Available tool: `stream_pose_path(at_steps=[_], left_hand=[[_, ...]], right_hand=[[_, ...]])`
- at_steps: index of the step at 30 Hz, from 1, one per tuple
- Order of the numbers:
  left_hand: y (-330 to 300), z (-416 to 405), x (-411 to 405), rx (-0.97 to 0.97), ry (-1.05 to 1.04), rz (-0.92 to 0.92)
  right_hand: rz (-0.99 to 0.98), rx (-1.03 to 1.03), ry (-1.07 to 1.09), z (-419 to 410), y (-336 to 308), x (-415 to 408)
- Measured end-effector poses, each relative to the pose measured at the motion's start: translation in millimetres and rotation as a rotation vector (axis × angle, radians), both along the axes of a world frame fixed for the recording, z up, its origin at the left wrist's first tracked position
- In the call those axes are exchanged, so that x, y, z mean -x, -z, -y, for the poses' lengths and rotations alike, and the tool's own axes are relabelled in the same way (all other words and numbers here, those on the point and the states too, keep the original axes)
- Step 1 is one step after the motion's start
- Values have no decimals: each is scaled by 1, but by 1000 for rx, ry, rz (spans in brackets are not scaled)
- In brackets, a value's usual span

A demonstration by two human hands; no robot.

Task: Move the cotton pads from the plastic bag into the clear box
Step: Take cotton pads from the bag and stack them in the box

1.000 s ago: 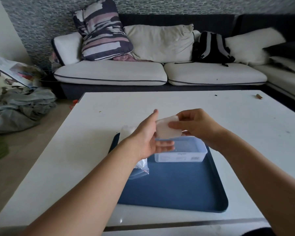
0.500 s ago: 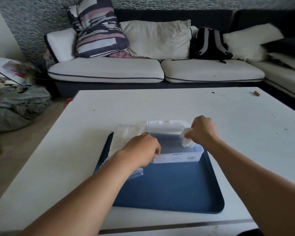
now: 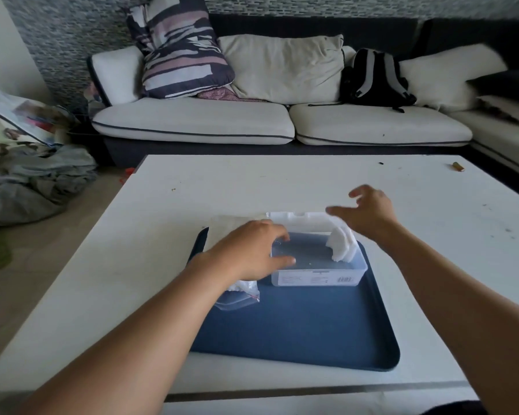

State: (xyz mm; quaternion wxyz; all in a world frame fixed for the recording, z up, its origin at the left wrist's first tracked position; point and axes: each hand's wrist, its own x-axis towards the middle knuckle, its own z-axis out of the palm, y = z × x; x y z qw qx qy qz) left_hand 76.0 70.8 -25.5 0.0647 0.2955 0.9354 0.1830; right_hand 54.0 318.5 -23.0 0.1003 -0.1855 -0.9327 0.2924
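A white desk (image 3: 282, 187) carries a dark blue tray (image 3: 312, 330). On the tray's far part stands the clear box (image 3: 318, 266), its white lid (image 3: 300, 220) raised at the far side. A small stack of white cotton pads (image 3: 340, 245) leans inside the box at its right end. The left hand (image 3: 252, 250) rests at the box's left edge, fingers loosely bent, covering the plastic bag (image 3: 237, 295), which lies left of the box with more pads inside. The right hand (image 3: 369, 212) hovers over the box's far right corner, fingers spread, holding nothing.

Both forearms bare; left hand (image 3: 249, 253) and right hand (image 3: 369, 212) ungloved.
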Motion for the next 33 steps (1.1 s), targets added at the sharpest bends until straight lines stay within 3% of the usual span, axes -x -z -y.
stream_pose_path(at_steps=[3,5,7,10,12,16,18,22,27,33], left_hand=[[-11,31,4,27,-95,24],[-12,58,2,180,-174,122],[-3,77,0,277,-220,213],[12,85,-6,323,-294,263],[12,84,-11,297,-346,154],[3,85,-12,116,-424,-102],[-2,84,-12,30,-439,-178],[-11,78,-7,-137,-438,-260],[-9,74,-1,-169,-433,-207],[-4,78,2,-116,-426,-103]], right_hand=[[-222,126,-157,37,-38,-23],[-95,149,-475,76,-48,-49],[88,-13,-778,112,-41,-70],[159,-314,-956,144,-21,-79],[130,-462,-943,153,-13,-74],[-46,-572,-767,162,-3,-60],[-184,-641,-737,165,1,-53],[-198,-733,-596,164,6,-43],[-154,-770,-563,161,8,-36],[-85,-524,-649,161,2,-31]])
